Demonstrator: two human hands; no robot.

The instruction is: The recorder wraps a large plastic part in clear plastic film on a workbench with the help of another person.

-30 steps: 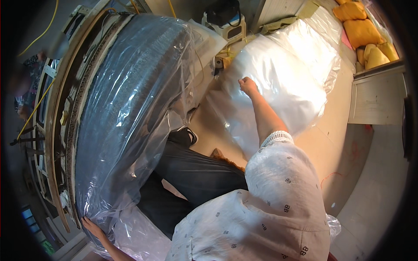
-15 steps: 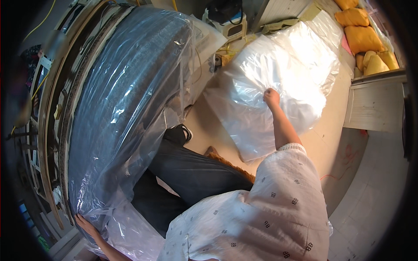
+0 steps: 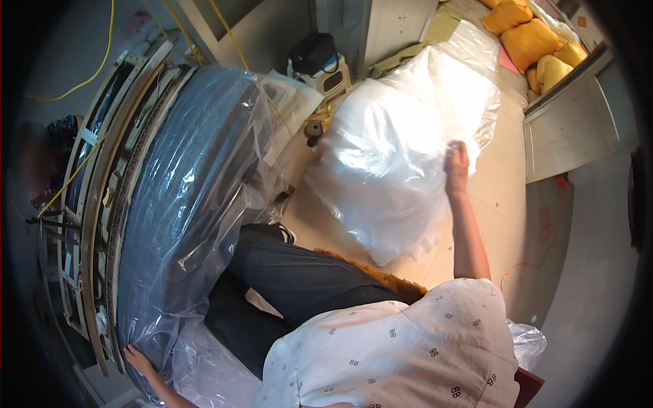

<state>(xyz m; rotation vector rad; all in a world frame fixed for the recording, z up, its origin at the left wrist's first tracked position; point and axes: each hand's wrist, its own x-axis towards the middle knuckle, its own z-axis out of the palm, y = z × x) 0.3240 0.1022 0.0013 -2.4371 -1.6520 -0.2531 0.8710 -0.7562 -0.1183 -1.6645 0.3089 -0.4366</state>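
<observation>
Floor (image 3: 500, 214): beige, smooth
Light: strongest toward upper right
Stool (image 3: 317, 83): white, near a pale panel (image 3: 398, 30)
Partition (image 3: 571, 132): pale, at right

The white shirt (image 3: 381, 353) bore a repeated small dark lettered motif (image 3: 392, 333), spaced at intervals across its body and its right sleeve (image 3: 469, 299). Reddish looping lines (image 3: 545, 221) beyond the shirt, to its right, could not be read as writing.

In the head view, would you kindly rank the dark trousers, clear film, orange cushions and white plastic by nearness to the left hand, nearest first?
1. Clear film: at the left hand.
2. Dark trousers: to its right.
3. White plastic: farther right, ahead.
4. Orange cushions: top right, farthest.
</observation>
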